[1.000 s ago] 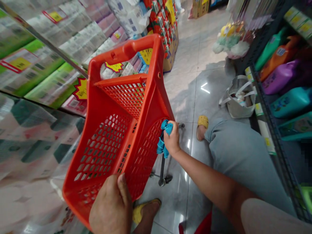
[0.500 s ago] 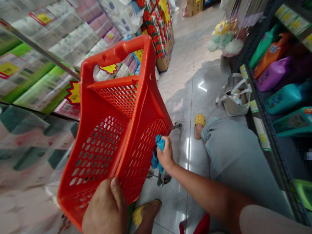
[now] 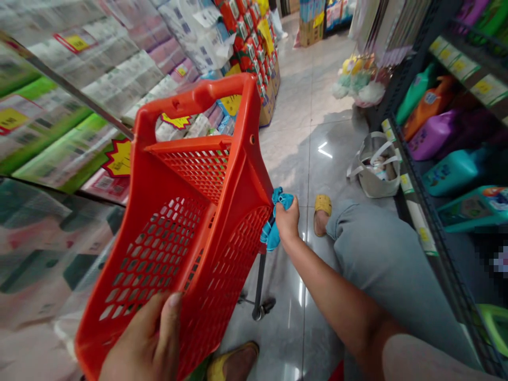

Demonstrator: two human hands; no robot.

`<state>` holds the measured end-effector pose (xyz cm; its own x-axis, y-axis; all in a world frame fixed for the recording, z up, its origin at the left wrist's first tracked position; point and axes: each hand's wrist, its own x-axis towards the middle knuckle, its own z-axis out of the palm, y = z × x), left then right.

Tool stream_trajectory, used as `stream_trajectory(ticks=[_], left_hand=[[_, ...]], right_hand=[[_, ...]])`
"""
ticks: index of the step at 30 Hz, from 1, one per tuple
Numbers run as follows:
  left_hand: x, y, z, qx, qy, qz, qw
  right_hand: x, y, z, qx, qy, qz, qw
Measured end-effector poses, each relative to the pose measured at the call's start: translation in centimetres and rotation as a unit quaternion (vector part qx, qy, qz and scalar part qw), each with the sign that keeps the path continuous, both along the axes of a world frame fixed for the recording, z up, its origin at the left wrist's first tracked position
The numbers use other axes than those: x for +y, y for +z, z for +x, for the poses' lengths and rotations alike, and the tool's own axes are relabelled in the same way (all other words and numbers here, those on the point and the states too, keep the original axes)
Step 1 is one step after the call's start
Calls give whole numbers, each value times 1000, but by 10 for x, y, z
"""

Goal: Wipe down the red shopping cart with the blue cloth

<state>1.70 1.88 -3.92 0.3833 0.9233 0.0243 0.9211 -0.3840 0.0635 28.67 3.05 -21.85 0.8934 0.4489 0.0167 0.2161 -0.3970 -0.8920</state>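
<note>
A red plastic shopping cart (image 3: 246,190) with perforated sides and a looped handle stands tilted in front of me, its basket holding nothing that I can see. At the near rim, my left hand (image 3: 145,338) is closed round the edge of the basket, the thumb lying on the rim. My right hand (image 3: 288,217) grips a crumpled blue cloth (image 3: 273,235) against the outside of the cart's right side, by the upper end of a dark metal leg. Part of the cloth hangs below my fingers.
Packs of tissue paper (image 3: 119,79) fill the left shelves. Detergent bottles (image 3: 434,132) line the right shelf, with a beige tote bag (image 3: 379,169) on the floor beside it. Stacked red packs (image 3: 250,42) stand ahead. My yellow shoes (image 3: 323,203) are on the grey tiles.
My right hand with the blue cloth has moved up and to the right along the cart's side. The left hand has shifted a little lower and left in view, still on the rim.
</note>
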Motion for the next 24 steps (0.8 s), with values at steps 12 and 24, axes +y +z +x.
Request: stream_trajectory(ticks=[12,24], left_hand=[[6,-9,52,19,-90,93,991],[8,-17,37,-27,-153,141,978]], right_hand=[[20,67,2,-2,-60,234,970],[17,85,-13,-25,-50,295,954]])
